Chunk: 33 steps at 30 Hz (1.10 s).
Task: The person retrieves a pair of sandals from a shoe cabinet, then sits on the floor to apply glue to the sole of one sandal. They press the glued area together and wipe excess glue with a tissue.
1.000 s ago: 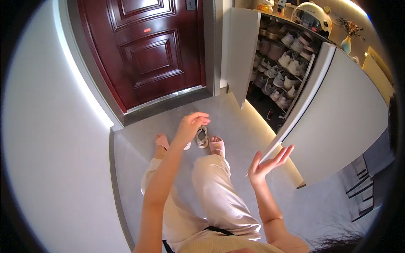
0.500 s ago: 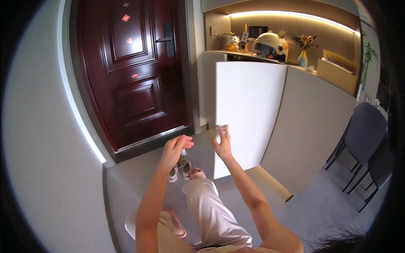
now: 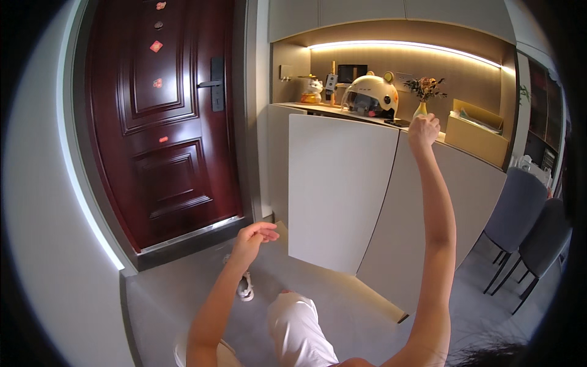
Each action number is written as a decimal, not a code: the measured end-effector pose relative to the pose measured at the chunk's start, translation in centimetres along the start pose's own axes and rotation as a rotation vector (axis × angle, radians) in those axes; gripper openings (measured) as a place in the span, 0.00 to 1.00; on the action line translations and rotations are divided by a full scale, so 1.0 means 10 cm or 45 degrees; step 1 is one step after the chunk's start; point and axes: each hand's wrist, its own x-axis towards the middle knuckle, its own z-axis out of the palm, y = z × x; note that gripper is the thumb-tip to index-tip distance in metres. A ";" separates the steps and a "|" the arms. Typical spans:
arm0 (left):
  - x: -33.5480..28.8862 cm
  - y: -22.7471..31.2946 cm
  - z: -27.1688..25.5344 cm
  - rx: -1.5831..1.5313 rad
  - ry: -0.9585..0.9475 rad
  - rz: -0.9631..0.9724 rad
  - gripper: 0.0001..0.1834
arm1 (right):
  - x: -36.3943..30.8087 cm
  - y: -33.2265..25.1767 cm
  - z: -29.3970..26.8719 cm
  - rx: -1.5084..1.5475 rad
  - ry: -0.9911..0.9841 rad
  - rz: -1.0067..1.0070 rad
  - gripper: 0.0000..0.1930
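A: Which containers are you seeing?
B: A slim, pale vase [image 3: 420, 109] is holding dried flowers [image 3: 426, 89]. It's rising just behind the right hand [image 3: 424, 129], which is hiding its base. A yellowish box [image 3: 476, 138] is sitting to the right, its top uncovered, with flat things [image 3: 482, 123] showing inside; I'm not making out what they are.
A: Is the right hand gripping the vase?
B: I can't tell. The fingers are curling inward, and the hand is covering whatever lies behind it.
A: And the left hand [image 3: 249, 241]?
B: It's hanging well apart, above the floor [image 3: 183, 296], fingers bending loosely around nothing that I'm seeing.
A: What is the countertop [image 3: 334, 111] carrying?
B: A cream helmet [image 3: 372, 96] is resting near the middle, and a cat figurine [image 3: 311, 92] is standing to its left. A light strip [image 3: 406, 44] is glowing above.
A: The room?
B: A dark red door [image 3: 166, 116] is filling the left side, a shoe [image 3: 246, 289] is lying below the left hand, and grey chairs [image 3: 517, 199] are standing at the far right.
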 end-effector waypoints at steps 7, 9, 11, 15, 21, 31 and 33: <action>0.41 -0.07 0.35 -0.020 -0.193 -0.021 0.20 | 0.36 0.31 0.49 -0.052 -0.537 0.137 0.14; 0.45 -0.08 0.33 0.017 -0.200 0.018 0.19 | 0.37 0.22 0.53 -0.097 -0.567 0.123 0.14; 0.46 -0.06 0.27 0.061 -0.185 0.037 0.19 | 0.47 0.24 0.67 -0.030 -0.563 0.115 0.13; 0.37 0.07 -0.02 0.123 -0.054 0.060 0.17 | 0.50 0.28 0.72 -0.177 -0.448 -0.146 0.10; 0.12 0.35 -0.63 0.323 0.184 0.176 0.17 | 0.10 -0.28 -0.41 0.387 0.051 -0.149 0.19; -0.45 0.34 -0.89 1.733 0.357 0.520 0.38 | -2.39 -2.19 -1.76 2.295 -1.380 -1.419 0.22; -0.52 0.11 -1.19 1.784 0.238 0.323 0.34 | -2.82 -2.48 -1.73 2.557 -1.463 -1.314 0.20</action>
